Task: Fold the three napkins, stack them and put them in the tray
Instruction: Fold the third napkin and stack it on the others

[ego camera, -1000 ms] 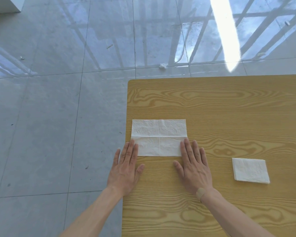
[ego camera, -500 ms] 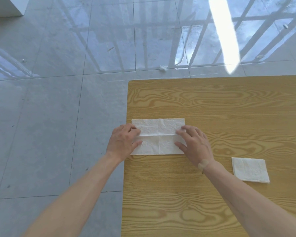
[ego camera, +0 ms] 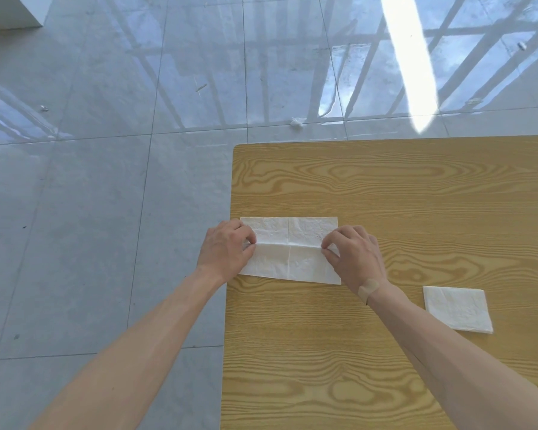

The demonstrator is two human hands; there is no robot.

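Work surface: a wooden table (ego camera: 401, 187) with a light grain pattern, its left edge over a glossy grey tiled floor (ego camera: 106, 181).

Item 1: a white napkin (ego camera: 292, 259) lies near the left edge of the table as a wide rectangle. 1 crease runs along its length at mid-height and 1 crosses it at the centre. The crease along the length is raised slightly off the table between the 2 hands; the near and far edges lie flat.

Left hand (ego camera: 225, 251): positioned at the left end of the napkin, knuckles up, partly over the table edge. The fingers are curled in narrow, with thumb and fingertips pinching the napkin at the left end of the long crease.

Right hand (ego camera: 353, 256): positioned at the right end of the napkin, knuckles up. The fingers are curled in narrow, with thumb and forefinger pinching the napkin at the right end of the same crease. An adhesive bandage (ego camera: 368, 289) sits across the wrist.

Item 2: a folded napkin (ego camera: 457, 308) lies flat on the table, right of the right forearm and well apart from item 1. It is a small, nearly square pad with layered edges visible along its near side. Neither hand touches it.

No third napkin or tray can be identified in this view.

Floor: a small white scrap (ego camera: 297, 121) lies beyond the far table edge.
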